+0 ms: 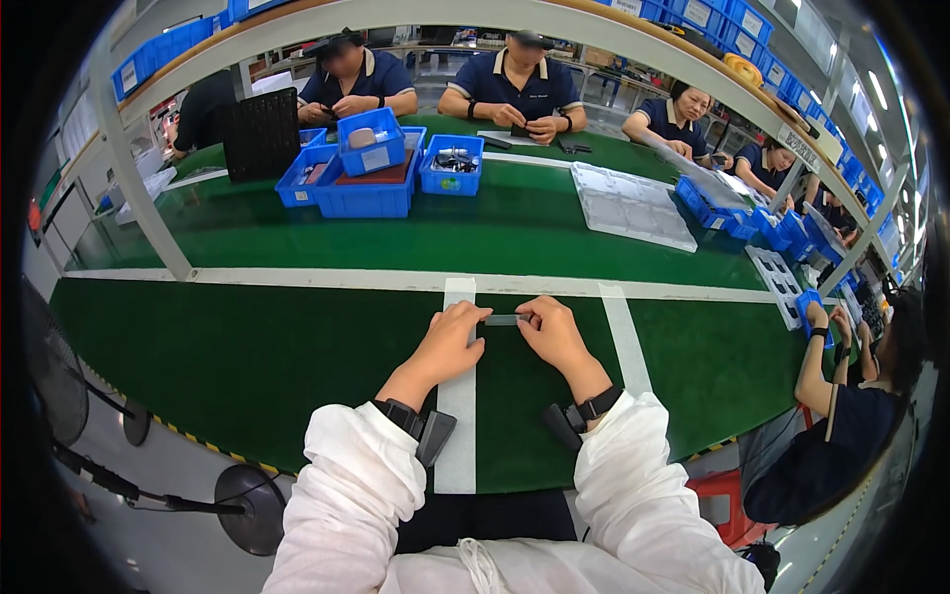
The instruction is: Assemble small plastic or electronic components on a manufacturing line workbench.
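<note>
A small, flat grey rectangular piece (pixel 503 320) is held level just above the green mat, between my two hands. My left hand (pixel 450 344) has its fingertips on the left end, thumb pointing inward below it. At the other end my right hand (pixel 554 335) pinches the piece between thumb and fingers. Its exact kind is too small to make out, and the fingertips cover both ends. Each wrist wears a black strap with a dark box-shaped device.
White tape strips (pixel 456 416) divide the green table (pixel 247 346). Across it stand blue bins (pixel 366 198) and a pale moulded tray (pixel 633 205). A white frame post (pixel 143 188) rises at left. Several co-workers sit opposite and at right; a floor fan (pixel 247 507) stands left.
</note>
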Demonstrator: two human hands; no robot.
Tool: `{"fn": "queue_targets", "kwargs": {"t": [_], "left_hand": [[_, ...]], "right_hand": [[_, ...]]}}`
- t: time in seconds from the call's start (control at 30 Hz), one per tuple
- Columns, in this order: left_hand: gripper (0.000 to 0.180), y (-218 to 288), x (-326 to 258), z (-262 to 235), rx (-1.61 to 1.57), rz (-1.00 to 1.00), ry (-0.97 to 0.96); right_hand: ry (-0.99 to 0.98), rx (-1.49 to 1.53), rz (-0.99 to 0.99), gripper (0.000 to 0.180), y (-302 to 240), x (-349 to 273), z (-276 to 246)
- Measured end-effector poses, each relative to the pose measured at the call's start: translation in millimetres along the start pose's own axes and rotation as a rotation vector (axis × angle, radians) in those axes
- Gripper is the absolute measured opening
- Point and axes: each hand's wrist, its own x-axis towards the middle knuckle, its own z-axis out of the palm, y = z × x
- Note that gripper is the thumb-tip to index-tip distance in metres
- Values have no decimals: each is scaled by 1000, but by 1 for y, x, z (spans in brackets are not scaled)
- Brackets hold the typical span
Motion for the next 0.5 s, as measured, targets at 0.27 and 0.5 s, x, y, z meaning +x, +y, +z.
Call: {"fn": "queue_targets", "kwargs": {"t": [0.27,0.5], "left_hand": [[39,0,1,1,-4,34,10],[36,5,1,-4,-9,13,-27]], "right_hand": [[26,-167,-8,13,0,-2,-5],[-66,-229,125,13,-10,-1,-7]]}}
